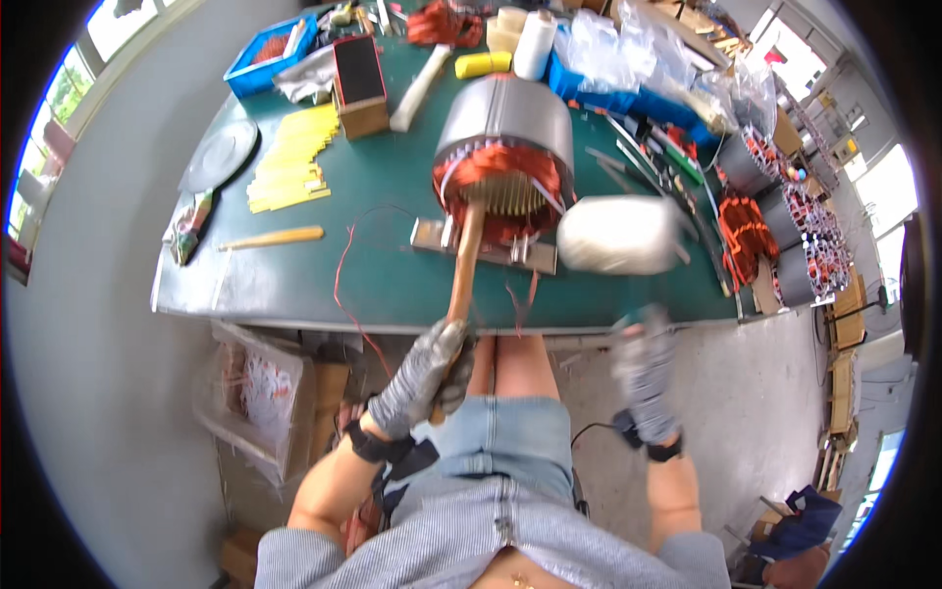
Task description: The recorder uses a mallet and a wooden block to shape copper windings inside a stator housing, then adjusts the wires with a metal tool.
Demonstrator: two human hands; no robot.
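Observation:
On the green workbench (392,280) a motor stator (510,113), a grey metal cylinder with orange-red windings, rests on a metal cradle (538,255) with its open end facing me. My left hand (422,383), in a grey glove, is closed round a wooden bar (466,265). The bar's far end reaches into the stator's bore, where its tip is hidden. My gloved right hand (645,363) is blurred by motion, closed below a mallet (618,234). Its thick white head is beside the stator's right front; the handle is smeared.
Yellow strips (294,157), a thin wooden stick (272,238) and a round grey disc (222,157) lie left. Behind are a blue bin (272,59), a cardboard box (360,88) and a white roll (535,46). Tools and more wound stators (795,221) line the right.

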